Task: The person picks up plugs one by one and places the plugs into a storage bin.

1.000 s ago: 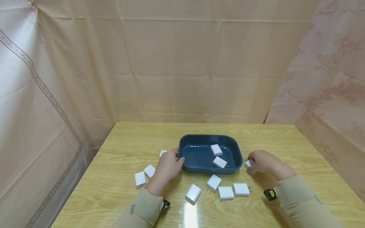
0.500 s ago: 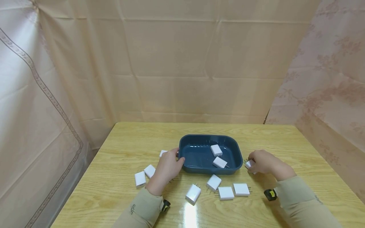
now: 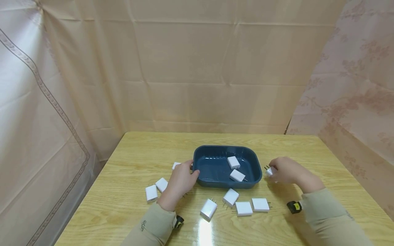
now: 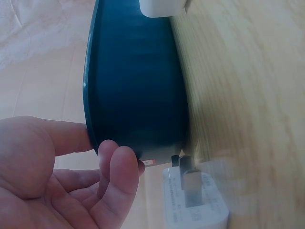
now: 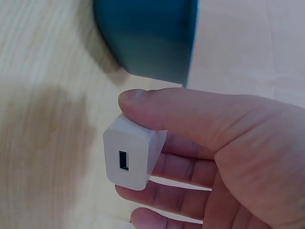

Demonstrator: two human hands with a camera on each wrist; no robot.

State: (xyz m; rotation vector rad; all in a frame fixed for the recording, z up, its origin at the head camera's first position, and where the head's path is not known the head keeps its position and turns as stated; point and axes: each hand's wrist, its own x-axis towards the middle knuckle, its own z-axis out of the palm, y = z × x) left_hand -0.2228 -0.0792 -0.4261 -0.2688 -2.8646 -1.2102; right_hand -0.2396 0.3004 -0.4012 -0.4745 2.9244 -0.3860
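Note:
My left hand (image 3: pixel 181 178) grips the left end of a dark blue rectangular dish (image 3: pixel 215 184), its thumb at the rim and the fingers against the outer wall. Two white USB chargers (image 3: pixel 233 162) lie inside the dish, toward its right. To the right of the dish, my right hand (image 3: pixel 288 172) pinches another white charger (image 5: pixel 126 155) between thumb and fingers. In the right wrist view the USB port faces the camera; in the head view the prongs point toward the dish, and the charger is held just apart from it.
Several white chargers lie on the wooden table (image 3: pixel 147 147): a white charger (image 3: pixel 208 209) and others before the dish, a pair (image 3: pixel 151 193) left of my left forearm, and one charger (image 3: pixel 176 165) partly hidden behind the left hand. Cloth curtains (image 3: pixel 215 68) surround the table.
My right hand has risen slightly off the table with the charger and shifted a little to the right. The left hand and the dish have not moved.

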